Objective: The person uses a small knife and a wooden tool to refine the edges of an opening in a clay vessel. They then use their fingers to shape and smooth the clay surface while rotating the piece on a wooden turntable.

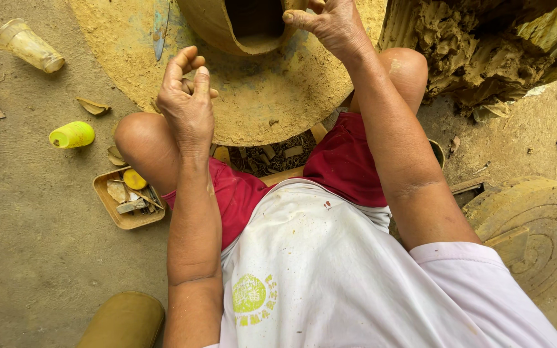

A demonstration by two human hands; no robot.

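My white shirt (330,270) and red shorts (346,161) fill the view closest to me, with my bare knees spread either side of the big round clay-covered wheel (272,96) on the floor. Just beyond both hands stands the clay pot (227,29), upright on the wheel with its mouth facing up; its far side is cut off by the top edge, so I cannot tell its full shape. My right hand (330,26) is the nearer one to it: it touches the rim on the pot's right side, thumb and fingers pressed together as if pinching the wall, though the fingertips are partly cut off. My left hand (188,96) hovers short of the pot, below and to its left, empty, the fingers curled loosely toward the thumb. Right of my right arm is a large lump of raw clay (478,45). Left of my left hand lie a small tray of tools (107,193), a clear plastic cup (27,45) on its side, and a yellow-green bottle (72,134). A thin blade-like tool (160,22) rests on the wheel left of the pot; what it is exactly is hard to make out.
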